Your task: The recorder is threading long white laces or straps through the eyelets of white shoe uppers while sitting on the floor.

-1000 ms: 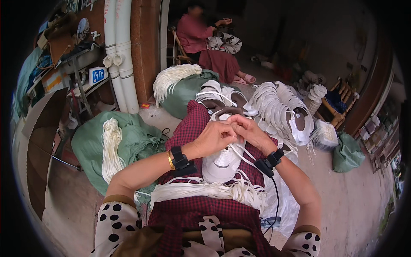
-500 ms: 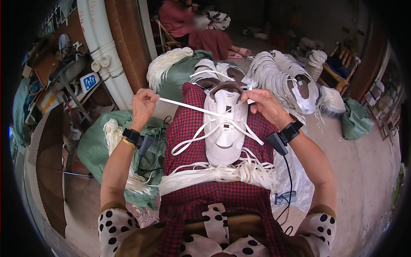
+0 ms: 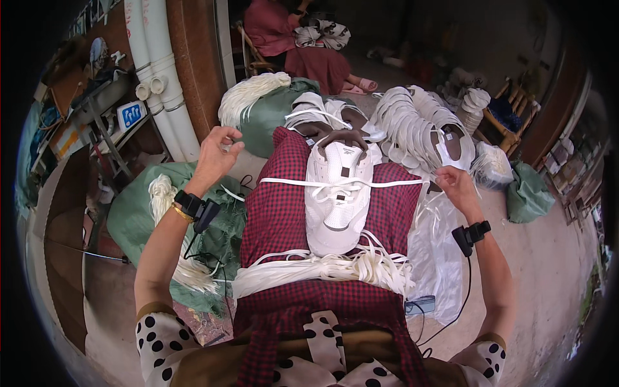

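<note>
A white lace-up sneaker (image 3: 332, 222) lies on my lap over a red-and-black checked apron (image 3: 274, 213), its toe toward me. A white shoelace (image 3: 393, 184) crosses the tongue and stretches out to both sides. My right hand (image 3: 456, 188) is closed in a pinch at the right end of that lace. On the left, my left hand (image 3: 218, 158) is raised, thumb and fingers curved but apart, with a gap between it and the lace's left part. A bundle of loose white laces (image 3: 322, 267) lies across my lap, just below the toe.
Beyond my knees stand rows of stacked pale shoes (image 3: 422, 129) and green sacks (image 3: 258, 132), one topped with white laces. Another green sack (image 3: 138, 209) is at left. White pipes (image 3: 169, 90) run up a wall. A seated person (image 3: 271, 39) is at the back.
My hands have moved farther apart, the right one outward and down. The bow-like loops over the shoe are gone, and the lace now lies nearly straight across. My left hand has come off the lace.
</note>
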`<state>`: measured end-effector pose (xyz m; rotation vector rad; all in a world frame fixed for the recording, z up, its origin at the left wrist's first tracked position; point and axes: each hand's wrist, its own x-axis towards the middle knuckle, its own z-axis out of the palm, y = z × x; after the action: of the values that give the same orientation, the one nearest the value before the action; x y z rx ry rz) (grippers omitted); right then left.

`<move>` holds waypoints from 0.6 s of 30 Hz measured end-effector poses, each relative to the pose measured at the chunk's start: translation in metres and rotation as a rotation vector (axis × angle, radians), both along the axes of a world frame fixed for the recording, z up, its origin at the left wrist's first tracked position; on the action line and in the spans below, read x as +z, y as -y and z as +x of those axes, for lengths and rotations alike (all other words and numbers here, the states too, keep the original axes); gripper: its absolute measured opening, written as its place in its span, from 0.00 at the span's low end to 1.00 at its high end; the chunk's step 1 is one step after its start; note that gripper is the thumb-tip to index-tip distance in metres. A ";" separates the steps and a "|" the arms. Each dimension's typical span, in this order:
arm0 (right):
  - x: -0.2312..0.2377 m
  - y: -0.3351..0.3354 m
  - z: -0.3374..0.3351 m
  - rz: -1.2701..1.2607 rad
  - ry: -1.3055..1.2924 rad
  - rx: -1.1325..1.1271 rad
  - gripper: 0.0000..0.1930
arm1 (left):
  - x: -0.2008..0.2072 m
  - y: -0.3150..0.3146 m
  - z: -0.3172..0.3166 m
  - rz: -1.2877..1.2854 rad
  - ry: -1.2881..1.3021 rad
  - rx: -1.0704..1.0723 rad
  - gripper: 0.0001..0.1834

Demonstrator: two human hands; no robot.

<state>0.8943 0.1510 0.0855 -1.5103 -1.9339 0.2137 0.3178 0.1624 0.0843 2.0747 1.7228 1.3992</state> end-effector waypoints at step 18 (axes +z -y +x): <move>0.028 0.017 -0.173 0.071 0.125 0.656 0.14 | 0.011 0.036 0.128 -0.394 -0.004 -0.963 0.09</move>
<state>0.7216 0.1341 0.1135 -0.8142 -2.4575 0.3328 0.4461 0.1260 0.0955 2.1505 0.6741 0.6817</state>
